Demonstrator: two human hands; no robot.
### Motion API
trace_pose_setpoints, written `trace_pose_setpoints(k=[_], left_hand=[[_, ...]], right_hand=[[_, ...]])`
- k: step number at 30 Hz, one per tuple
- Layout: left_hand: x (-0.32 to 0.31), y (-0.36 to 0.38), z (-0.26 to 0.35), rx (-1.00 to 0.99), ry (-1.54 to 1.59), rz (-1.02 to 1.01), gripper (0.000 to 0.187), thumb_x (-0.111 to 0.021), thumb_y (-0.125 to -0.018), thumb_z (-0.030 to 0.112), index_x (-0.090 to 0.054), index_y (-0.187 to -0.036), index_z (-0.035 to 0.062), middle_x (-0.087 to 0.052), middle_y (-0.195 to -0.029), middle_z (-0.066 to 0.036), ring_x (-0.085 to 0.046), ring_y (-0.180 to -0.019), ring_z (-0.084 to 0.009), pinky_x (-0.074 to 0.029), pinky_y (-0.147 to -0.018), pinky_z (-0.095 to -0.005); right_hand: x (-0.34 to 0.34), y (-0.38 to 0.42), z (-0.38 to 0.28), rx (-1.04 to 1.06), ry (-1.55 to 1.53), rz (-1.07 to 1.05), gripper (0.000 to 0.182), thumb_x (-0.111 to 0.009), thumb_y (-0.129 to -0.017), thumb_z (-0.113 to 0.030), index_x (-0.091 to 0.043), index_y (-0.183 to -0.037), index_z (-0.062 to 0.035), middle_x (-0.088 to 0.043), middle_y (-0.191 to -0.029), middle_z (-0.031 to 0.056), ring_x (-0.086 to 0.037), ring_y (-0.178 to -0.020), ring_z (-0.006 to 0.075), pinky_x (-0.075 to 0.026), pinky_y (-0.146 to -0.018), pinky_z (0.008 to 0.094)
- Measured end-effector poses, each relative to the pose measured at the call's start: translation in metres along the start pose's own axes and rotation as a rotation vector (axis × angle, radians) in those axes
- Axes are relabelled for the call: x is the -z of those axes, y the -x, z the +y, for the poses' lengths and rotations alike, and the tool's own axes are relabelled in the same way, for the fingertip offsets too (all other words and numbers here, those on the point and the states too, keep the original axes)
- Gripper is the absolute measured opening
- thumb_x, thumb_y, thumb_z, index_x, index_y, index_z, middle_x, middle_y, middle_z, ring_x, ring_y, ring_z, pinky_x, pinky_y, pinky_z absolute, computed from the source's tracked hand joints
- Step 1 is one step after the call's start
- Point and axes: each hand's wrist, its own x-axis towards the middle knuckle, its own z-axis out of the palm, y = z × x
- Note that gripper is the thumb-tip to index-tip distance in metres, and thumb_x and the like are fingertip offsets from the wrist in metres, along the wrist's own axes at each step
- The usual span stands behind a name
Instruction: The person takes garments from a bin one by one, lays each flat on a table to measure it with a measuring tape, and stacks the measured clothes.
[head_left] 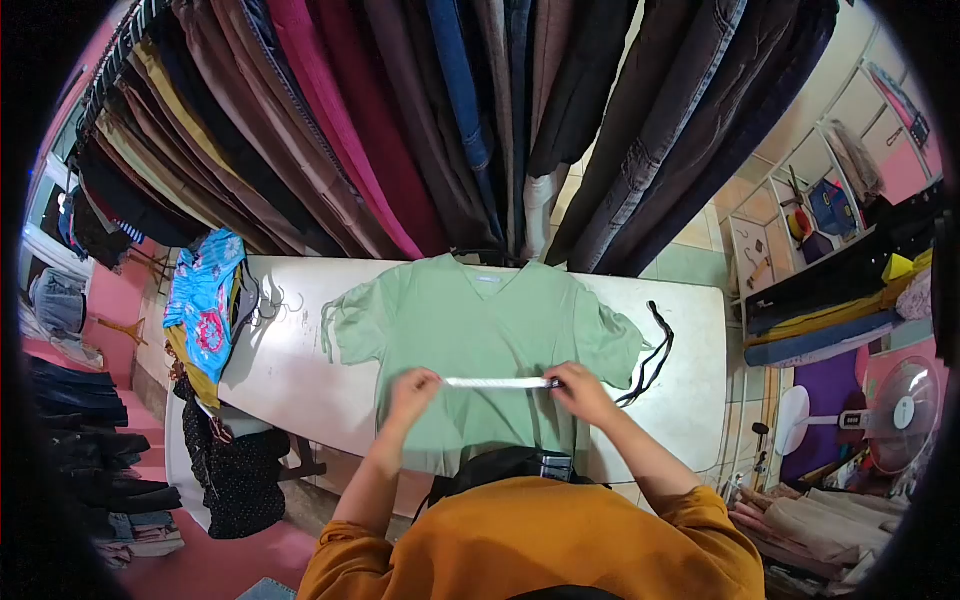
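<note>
The left hand (411, 394) and right hand (586, 396) pinched opposite ends of a narrow white strip (495, 383), drawn straight across a light-green V-necked fabric top (462, 325), spread flat on a white-topped table (682, 400).

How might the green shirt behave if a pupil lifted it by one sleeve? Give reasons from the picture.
The green shirt would probably hang limp and fold, since its sleeves lie softly wrinkled. It is likely light for its spread, looking like thin cloth. It seems unlikely to roll, as its body lies spread on the table.
</note>
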Motion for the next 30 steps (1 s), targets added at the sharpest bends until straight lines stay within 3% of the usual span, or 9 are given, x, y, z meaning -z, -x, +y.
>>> trace_pose_setpoints(k=[5, 7, 15, 19, 22, 24, 25, 27, 30], left_hand=[[-0.014, 0.043, 0.036, -0.038, -0.044, -0.083, 0.019, -0.064, -0.075, 0.007, -0.061, -0.093, 0.0005, -0.062, -0.084, -0.012, -0.059, -0.073, -0.0221, -0.047, -0.067, -0.0317], [0.01, 0.056, 0.028, -0.307, -0.633, 0.374, 0.037, -0.066, -0.072, 0.011, -0.055, -0.105, -0.0019, -0.057, -0.096, -0.018, -0.055, -0.09, -0.0331, -0.045, -0.079, -0.0419], [0.061, 0.138, -0.042, 0.178, -0.826, 0.383, 0.034, -0.068, -0.07, 0.015, -0.052, -0.095, -0.0014, -0.053, -0.094, -0.02, -0.05, -0.092, -0.0408, -0.041, -0.082, -0.0486], [0.064, 0.15, -0.054, 0.148, -0.745, 0.281, 0.025, -0.067, -0.074, 0.014, -0.054, -0.09, -0.0006, -0.054, -0.092, -0.02, -0.054, -0.088, -0.0358, -0.044, -0.077, -0.0454], [0.071, 0.167, -0.05, 0.408, -0.269, 0.369, 0.025, -0.065, -0.079, 0.014, -0.055, -0.095, -0.0018, -0.058, -0.091, -0.019, -0.059, -0.085, -0.0314, -0.047, -0.074, -0.0417], [0.071, 0.178, -0.049, 0.108, 0.059, 0.436, 0.034, -0.069, -0.078, 0.022, -0.059, -0.1, -0.0019, -0.062, -0.088, -0.018, -0.062, -0.083, -0.0297, -0.049, -0.074, -0.0385], [0.078, 0.184, -0.038, 0.107, 0.058, 0.425, 0.034, -0.069, -0.078, 0.022, -0.059, -0.1, -0.0019, -0.062, -0.088, -0.018, -0.062, -0.083, -0.0297, -0.049, -0.074, -0.0385], [0.1, 0.196, -0.017, 0.521, -0.394, -0.162, 0.045, -0.077, -0.068, 0.025, -0.063, -0.103, 0.0002, -0.066, -0.088, -0.017, -0.064, -0.087, -0.0309, -0.049, -0.077, -0.0378], [0.126, 0.213, -0.064, 0.258, -0.658, -0.194, 0.051, -0.081, -0.056, 0.02, -0.067, -0.102, 0.0054, -0.067, -0.091, -0.017, -0.065, -0.088, -0.0316, -0.05, -0.077, -0.0372]], right_hand=[[-0.034, -0.054, -0.007, 0.181, -0.106, -0.165, 0.023, -0.055, -0.075, -0.005, -0.054, -0.098, -0.0063, -0.056, -0.093, 0.0153, -0.056, -0.088, 0.0328, -0.045, -0.075, 0.0388], [-0.034, -0.084, 0.006, 0.12, -0.085, -0.063, 0.019, -0.056, -0.074, -0.013, -0.054, -0.092, -0.0065, -0.057, -0.085, 0.0164, -0.056, -0.08, 0.0343, -0.045, -0.07, 0.0403], [0.011, -0.206, 0.045, -0.275, 0.633, 0.286, 0.024, -0.065, -0.075, -0.027, -0.066, -0.085, -0.0051, -0.062, -0.098, 0.0135, -0.063, -0.081, 0.0322, -0.051, -0.069, 0.041], [-0.004, -0.22, 0.072, -0.36, 0.716, 0.119, 0.029, -0.066, -0.076, -0.028, -0.065, -0.093, -0.0049, -0.062, -0.099, 0.0124, -0.064, -0.081, 0.0315, -0.052, -0.073, 0.0415], [-0.013, -0.214, 0.075, -0.314, 0.743, 0.18, 0.025, -0.062, -0.078, -0.024, -0.063, -0.094, -0.0049, -0.063, -0.096, 0.0135, -0.064, -0.081, 0.0302, -0.052, -0.071, 0.0416], [-0.02, -0.203, 0.071, -0.215, 0.765, 0.179, 0.02, -0.058, -0.078, -0.02, -0.061, -0.089, -0.0038, -0.064, -0.091, 0.0143, -0.065, -0.08, 0.0291, -0.053, -0.068, 0.0414], [-0.023, -0.193, 0.067, -0.226, 0.767, 0.182, 0.02, -0.058, -0.078, -0.02, -0.061, -0.089, -0.0038, -0.064, -0.091, 0.0143, -0.065, -0.08, 0.0291, -0.053, -0.068, 0.0414], [-0.031, -0.164, 0.057, -0.144, 0.735, 0.077, 0.017, -0.054, -0.077, -0.018, -0.059, -0.085, -0.0039, -0.064, -0.082, 0.0139, -0.065, -0.075, 0.0292, -0.053, -0.063, 0.0408], [-0.037, -0.11, 0.051, -0.103, 0.652, 0.057, 0.016, -0.053, -0.077, -0.018, -0.056, -0.084, -0.0035, -0.064, -0.075, 0.0132, -0.064, -0.068, 0.0299, -0.052, -0.061, 0.0406]])
